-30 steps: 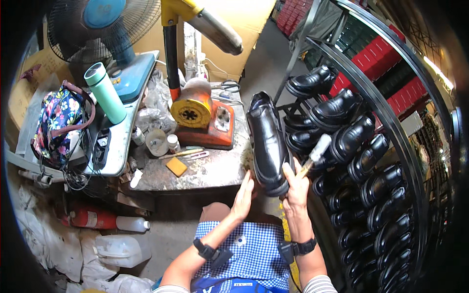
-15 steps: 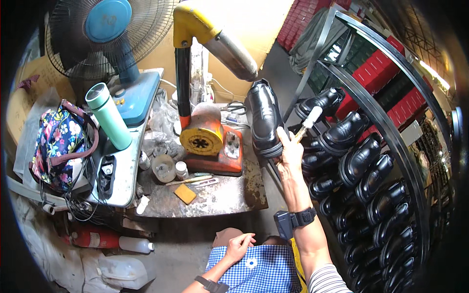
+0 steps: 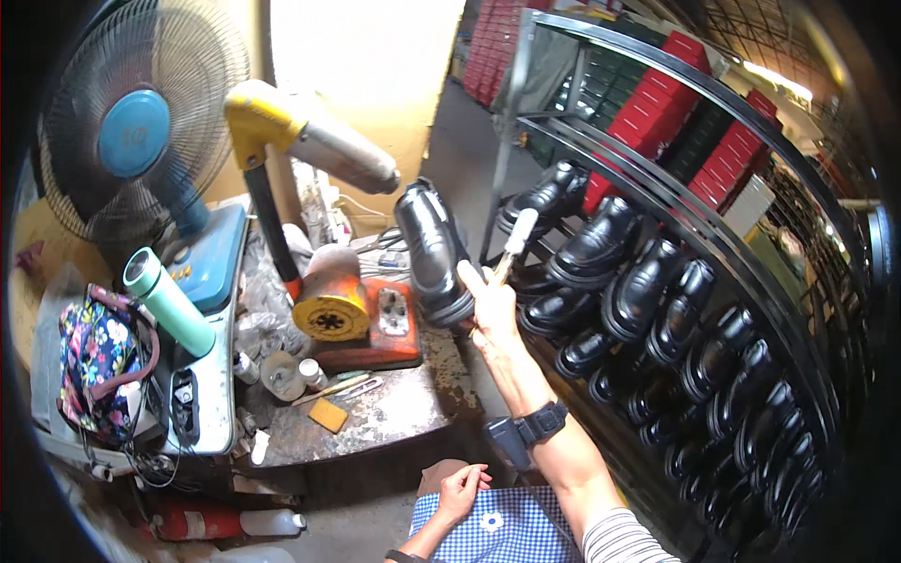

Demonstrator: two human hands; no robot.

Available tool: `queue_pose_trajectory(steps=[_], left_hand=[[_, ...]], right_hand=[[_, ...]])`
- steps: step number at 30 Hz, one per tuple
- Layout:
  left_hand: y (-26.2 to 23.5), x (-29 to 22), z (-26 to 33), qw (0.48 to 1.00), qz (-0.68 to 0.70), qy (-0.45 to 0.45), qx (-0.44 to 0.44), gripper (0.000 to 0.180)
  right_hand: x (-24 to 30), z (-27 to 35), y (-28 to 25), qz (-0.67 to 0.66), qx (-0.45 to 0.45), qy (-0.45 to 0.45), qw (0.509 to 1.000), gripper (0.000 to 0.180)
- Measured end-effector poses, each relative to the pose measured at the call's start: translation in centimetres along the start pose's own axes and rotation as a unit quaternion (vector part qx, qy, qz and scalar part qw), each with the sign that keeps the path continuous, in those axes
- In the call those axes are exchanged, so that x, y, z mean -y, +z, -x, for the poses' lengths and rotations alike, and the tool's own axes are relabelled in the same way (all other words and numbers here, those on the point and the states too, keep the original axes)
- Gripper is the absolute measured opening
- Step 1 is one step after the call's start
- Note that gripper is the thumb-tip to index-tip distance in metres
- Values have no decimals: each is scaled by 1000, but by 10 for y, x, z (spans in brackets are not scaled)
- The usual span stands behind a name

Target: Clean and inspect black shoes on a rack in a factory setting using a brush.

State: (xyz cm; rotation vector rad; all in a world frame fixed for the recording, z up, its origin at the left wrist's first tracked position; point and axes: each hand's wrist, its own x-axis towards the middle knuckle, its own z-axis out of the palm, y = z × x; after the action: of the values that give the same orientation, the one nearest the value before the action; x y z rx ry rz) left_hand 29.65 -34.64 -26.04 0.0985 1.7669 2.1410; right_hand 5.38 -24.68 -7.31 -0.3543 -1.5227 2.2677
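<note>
- Head view, right of the table: a tall metal rack (image 3: 522,70) packed with black shoes (image 3: 596,246), set in slanting rows.
- The table (image 3: 404,403) itself has a worn, stained top.
- Behind the table, to its left: a big fan (image 3: 135,134) with a blue hub.
- On the table: an orange-based machine (image 3: 330,281) with a yellow and metal arm reaching out above.
- Left of the table: a flowered bag (image 3: 97,361).
- Above the table's right edge: a single black shoe (image 3: 432,253), held up in the air, its opening end tipped away from the person. It looks fairly light for one hand, with a firm sole and slightly giving uppers. The glossy skin may be slippery and likely marks easily, so the sole edge at the lower end seems the safest place to take hold.
- Beside the table's right edge: the right hand (image 3: 493,305), its fingers closed on the lower end of that shoe.
- In front of the table: the left hand (image 3: 462,488), lying over a checked cloth (image 3: 526,516). Its fingers curl loosely; its palm is hidden, so I cannot tell whether it holds anything.
- Right of the table: a white-tipped stick (image 3: 519,230), poking up from the right hand's fingers.
- Near the table's front edge: a small yellow block (image 3: 328,416).
</note>
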Motion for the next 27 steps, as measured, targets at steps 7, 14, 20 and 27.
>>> queue_pose_trajectory(steps=[7,14,20,27], left_hand=[[14,-54,-11,974,211,-59,-60,37],[127,-36,29,924,182,-152,301,54],[249,-14,122,888,26,-134,439,57],[304,16,145,770,-170,-107,605,57]], right_hand=[[39,136,-141,38,89,54,994,62],[121,334,-311,-1,98,92,991,83],[156,479,-389,41,-143,23,989,84],[128,579,-450,14,-387,-17,922,54]])
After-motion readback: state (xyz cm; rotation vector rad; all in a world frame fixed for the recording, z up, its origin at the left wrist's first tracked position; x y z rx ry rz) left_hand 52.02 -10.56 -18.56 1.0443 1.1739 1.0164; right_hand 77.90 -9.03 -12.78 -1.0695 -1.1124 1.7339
